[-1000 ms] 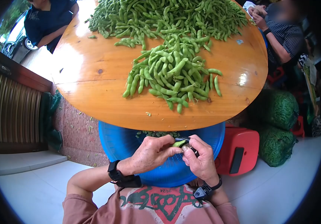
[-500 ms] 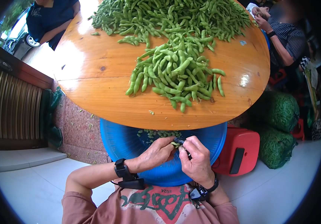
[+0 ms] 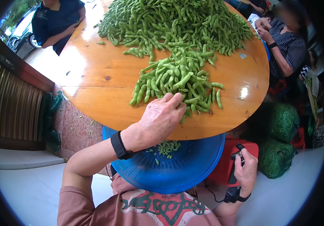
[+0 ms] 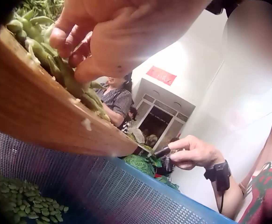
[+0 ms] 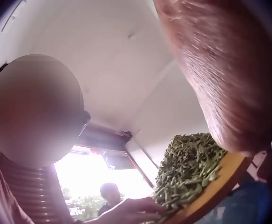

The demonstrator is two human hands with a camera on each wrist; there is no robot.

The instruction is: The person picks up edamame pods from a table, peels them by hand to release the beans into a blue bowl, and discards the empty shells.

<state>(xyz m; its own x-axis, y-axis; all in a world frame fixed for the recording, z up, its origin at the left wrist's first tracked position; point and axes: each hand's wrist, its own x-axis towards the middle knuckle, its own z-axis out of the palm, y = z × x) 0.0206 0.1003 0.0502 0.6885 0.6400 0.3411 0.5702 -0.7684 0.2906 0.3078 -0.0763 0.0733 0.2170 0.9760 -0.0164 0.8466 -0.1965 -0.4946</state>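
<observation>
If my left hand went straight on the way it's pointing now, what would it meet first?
Your left hand would most likely meet the nearer heap of green pods; it looks right at the heap's edge, though exact contact is hard to judge.

Pods [image 3: 169, 73] — green, heaped on table [image 3: 94, 107] | tool [image 4: 162, 151] — black, in right fingers [image 4: 185, 156]

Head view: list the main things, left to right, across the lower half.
Brown ribbed panel → dark green mesh bundle → round blue plastic basket → right hand → bulging green mesh sacks.
</observation>
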